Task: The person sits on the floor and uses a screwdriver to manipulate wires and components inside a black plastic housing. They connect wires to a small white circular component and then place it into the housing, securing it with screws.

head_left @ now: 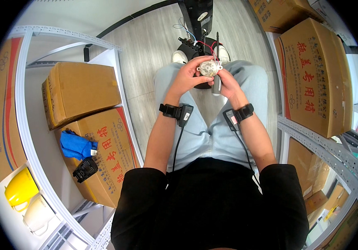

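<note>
Between my knees, my left hand [189, 77] pinches a small round whitish part [208, 68] with mounting ears on its sides. It looks like a small motor, and thin red wires [207, 44] run up from beside it. My right hand [230, 84] is closed around a grey-handled screwdriver [217, 86] with a long dark shaft pointing away from me. Its fingers also reach the right edge of the round part, partly hidden behind it. Just beyond stands a black device [197, 16] on a dark base, with loose red and blue wires.
At left, a metal shelf [28, 104] bears cardboard boxes [83, 89], a blue cloth [77, 145], a black plastic piece [85, 169], and yellow [22, 189] and cream [38, 213] mugs. More boxes [312, 77] fill the right shelf. Cables [178, 143] hang from both wrist straps.
</note>
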Action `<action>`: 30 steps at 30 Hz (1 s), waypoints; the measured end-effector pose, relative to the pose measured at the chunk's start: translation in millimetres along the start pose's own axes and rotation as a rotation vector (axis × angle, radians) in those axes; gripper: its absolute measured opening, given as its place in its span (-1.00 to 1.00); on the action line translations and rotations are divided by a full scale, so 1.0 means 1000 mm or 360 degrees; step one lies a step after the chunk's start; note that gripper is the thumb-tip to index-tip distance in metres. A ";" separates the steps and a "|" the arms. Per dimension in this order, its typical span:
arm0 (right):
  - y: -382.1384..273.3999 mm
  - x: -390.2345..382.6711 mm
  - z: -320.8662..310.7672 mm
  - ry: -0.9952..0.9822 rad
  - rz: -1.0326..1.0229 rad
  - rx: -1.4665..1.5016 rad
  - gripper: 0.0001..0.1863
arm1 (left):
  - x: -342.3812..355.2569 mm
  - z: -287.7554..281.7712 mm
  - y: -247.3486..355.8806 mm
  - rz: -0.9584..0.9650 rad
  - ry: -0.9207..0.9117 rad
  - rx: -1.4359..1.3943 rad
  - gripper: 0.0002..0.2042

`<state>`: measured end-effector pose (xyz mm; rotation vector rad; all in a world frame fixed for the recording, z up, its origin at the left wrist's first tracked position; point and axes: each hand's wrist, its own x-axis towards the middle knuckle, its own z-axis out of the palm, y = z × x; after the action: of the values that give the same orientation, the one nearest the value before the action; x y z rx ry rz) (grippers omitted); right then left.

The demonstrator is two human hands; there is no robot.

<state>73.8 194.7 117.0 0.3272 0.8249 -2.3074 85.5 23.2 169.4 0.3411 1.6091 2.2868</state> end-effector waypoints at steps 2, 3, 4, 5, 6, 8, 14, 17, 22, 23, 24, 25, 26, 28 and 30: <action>0.000 0.003 -0.004 -0.0042 -0.0015 -0.0048 -0.83 | 0.000 0.001 0.001 -0.0011 -0.0010 -0.0006 -0.40; 0.000 0.003 -0.007 -0.0062 -0.0023 -0.0072 -0.83 | 0.000 0.001 0.002 -0.0003 -0.0016 -0.0007 -0.40; 0.000 0.003 -0.007 -0.0075 -0.0014 -0.0063 -0.83 | -0.001 0.001 0.002 0.0004 -0.0020 -0.0008 -0.40; -0.001 0.003 -0.007 -0.0088 -0.0006 -0.0053 -0.83 | -0.001 0.001 0.003 0.0011 -0.0024 -0.0009 -0.40; -0.001 0.002 -0.007 -0.0100 0.0002 -0.0043 -0.83 | -0.001 0.000 0.001 0.0013 -0.0024 0.0007 -0.40; -0.001 0.003 -0.009 -0.0035 0.0110 -0.0058 -0.84 | -0.002 -0.001 0.000 0.0017 -0.0028 0.0036 -0.40; -0.001 0.005 -0.017 -0.0180 0.0218 0.0107 -0.83 | -0.001 -0.002 -0.002 0.0060 -0.0022 0.0054 -0.41; 0.000 0.006 -0.019 -0.0183 0.0145 0.0159 -0.84 | 0.000 -0.004 -0.005 -0.0003 -0.0001 0.0003 -0.39; -0.003 0.006 -0.015 -0.0278 0.0114 0.0185 -0.86 | -0.001 -0.005 -0.006 0.0032 0.0082 0.0031 -0.31; -0.003 0.006 -0.015 -0.0289 0.0120 0.0195 -0.86 | -0.001 -0.005 -0.007 0.0052 0.0092 0.0047 -0.29; -0.004 0.006 -0.015 -0.0299 0.0127 0.0205 -0.86 | -0.001 -0.005 -0.007 0.0067 0.0108 0.0071 -0.29; -0.004 0.005 -0.014 -0.0303 0.0120 0.0204 -0.86 | -0.001 -0.006 -0.008 0.0082 0.0125 0.0094 -0.28; -0.005 0.004 -0.013 -0.0308 0.0113 0.0202 -0.87 | -0.002 -0.006 -0.009 0.0097 0.0143 0.0116 -0.28; -0.006 0.003 -0.011 -0.0300 0.0101 0.0182 -0.88 | -0.001 -0.007 -0.010 0.0103 0.0134 0.0097 -0.28; -0.006 0.003 -0.010 -0.0277 0.0091 0.0144 -0.88 | -0.001 -0.008 -0.010 0.0091 0.0118 0.0067 -0.28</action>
<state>67.5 203.5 110.8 0.1833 0.6187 -2.2863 85.2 19.2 157.4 0.3194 1.7068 2.3362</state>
